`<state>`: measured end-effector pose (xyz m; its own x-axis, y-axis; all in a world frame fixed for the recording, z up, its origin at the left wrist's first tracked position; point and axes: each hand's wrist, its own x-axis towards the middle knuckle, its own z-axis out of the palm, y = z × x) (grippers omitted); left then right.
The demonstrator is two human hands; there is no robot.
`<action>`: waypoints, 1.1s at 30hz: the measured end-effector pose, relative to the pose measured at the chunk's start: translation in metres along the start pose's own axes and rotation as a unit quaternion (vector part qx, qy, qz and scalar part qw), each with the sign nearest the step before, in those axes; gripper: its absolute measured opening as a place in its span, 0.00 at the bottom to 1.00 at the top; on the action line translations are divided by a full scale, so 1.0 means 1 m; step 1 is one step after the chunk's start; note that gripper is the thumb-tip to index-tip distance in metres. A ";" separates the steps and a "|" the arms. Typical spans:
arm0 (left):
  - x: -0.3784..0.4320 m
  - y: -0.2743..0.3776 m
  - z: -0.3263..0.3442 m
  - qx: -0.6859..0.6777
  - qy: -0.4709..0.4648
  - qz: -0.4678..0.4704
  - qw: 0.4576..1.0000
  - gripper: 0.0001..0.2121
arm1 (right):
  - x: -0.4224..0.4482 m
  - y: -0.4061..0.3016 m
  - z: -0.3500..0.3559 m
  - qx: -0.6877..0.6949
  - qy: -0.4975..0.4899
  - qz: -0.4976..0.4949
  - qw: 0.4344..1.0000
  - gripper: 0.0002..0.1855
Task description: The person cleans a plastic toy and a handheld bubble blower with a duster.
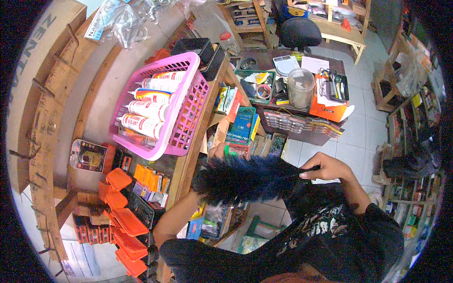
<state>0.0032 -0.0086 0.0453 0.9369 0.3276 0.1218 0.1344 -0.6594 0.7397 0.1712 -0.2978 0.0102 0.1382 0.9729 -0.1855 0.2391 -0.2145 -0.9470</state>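
My right hand is closed around the thin handle end of a dark, fluffy duster, which stretches leftward across my front. My left hand shows only in part behind the duster's far edge, close to a small green object; whether it grips that object cannot be told. Above and left of it, a pink plastic basket stands tilted in view on a wooden shelf, with several silicone sealant tubes lying in it.
Orange-lidded boxes and small cartons sit at the lower left. Ahead, a dark desk carries a clear plastic jar, a white scale and a green basket. Metal hooks stick out from a wooden beam at far left.
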 end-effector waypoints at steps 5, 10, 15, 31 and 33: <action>-0.005 -0.033 -0.003 0.244 -0.011 0.165 0.956 0.13 | -0.005 -0.005 0.008 -0.004 0.116 0.025 0.993 0.11; -0.004 -0.052 0.001 0.227 -0.028 0.169 0.959 0.14 | -0.014 -0.018 0.002 -0.033 0.049 0.029 0.998 0.11; -0.004 -0.061 0.004 0.073 -0.032 0.091 0.993 0.15 | -0.014 -0.007 0.002 -0.014 0.076 0.051 0.996 0.14; -0.001 -0.073 0.006 -0.026 -0.031 0.038 0.998 0.17 | -0.013 -0.012 -0.009 -0.044 0.074 0.016 0.996 0.12; -0.003 -0.076 0.003 -0.038 -0.028 0.028 0.999 0.17 | -0.008 -0.016 -0.009 -0.069 0.089 0.043 0.993 0.12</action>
<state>-0.0086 0.0385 -0.0138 0.9590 0.2520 0.1295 0.0581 -0.6223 0.7806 0.1754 -0.3032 0.0291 0.3283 0.9227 -0.2022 0.3476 -0.3171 -0.8824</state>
